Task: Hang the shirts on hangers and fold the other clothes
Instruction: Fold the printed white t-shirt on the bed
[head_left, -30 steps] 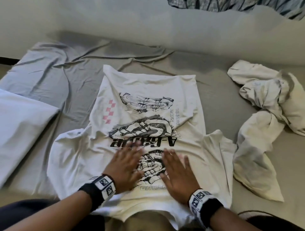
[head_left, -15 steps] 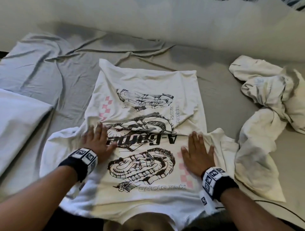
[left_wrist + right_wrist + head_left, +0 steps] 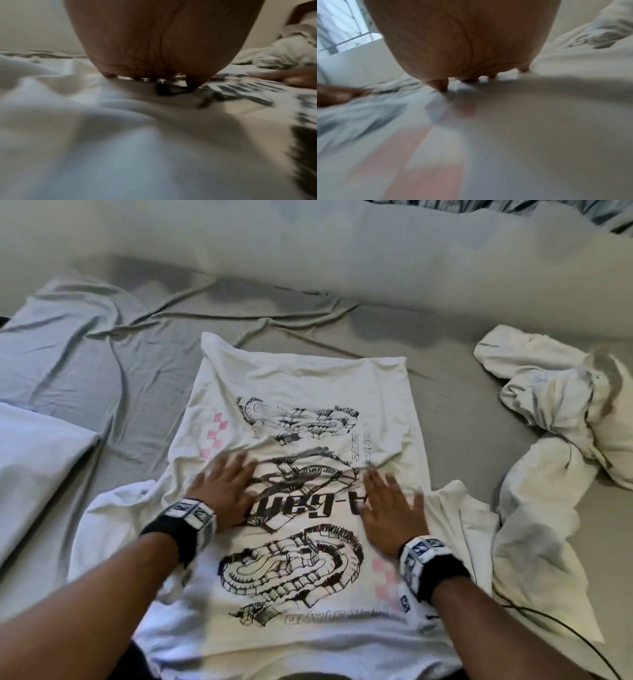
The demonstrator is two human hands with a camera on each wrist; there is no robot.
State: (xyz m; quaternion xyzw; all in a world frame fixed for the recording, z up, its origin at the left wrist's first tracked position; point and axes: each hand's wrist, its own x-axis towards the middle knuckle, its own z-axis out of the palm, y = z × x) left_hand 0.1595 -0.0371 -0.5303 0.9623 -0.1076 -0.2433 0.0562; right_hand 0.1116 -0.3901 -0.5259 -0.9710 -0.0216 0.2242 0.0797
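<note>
T-shirt (image 3: pixel 301 392) lies flat on the bed (image 3: pixel 455 412), long axis running away from me, hem far, print upside down to me. My left hand (image 3: pixel 224 491) and right hand (image 3: pixel 390 513) press flat mid-shirt, fingers spread, holding nothing.

Bed (image 3: pixel 462 412): covered by a grey sheet (image 3: pixel 102 364), wrinkled at the far left and middle.
T-shirt (image 3: pixel 298 392): white with black print and pink checks, spread flat on the sheet in the middle, sleeves out to both sides.
Pillow (image 3: pixel 37 460): pale, at the left edge, on the sheet.
White clothes (image 3: pixel 555 412): crumpled heap on the right, just beside the T-shirt's sleeve.
Cable (image 3: pixel 561 628): thin, black, near right corner.
</note>
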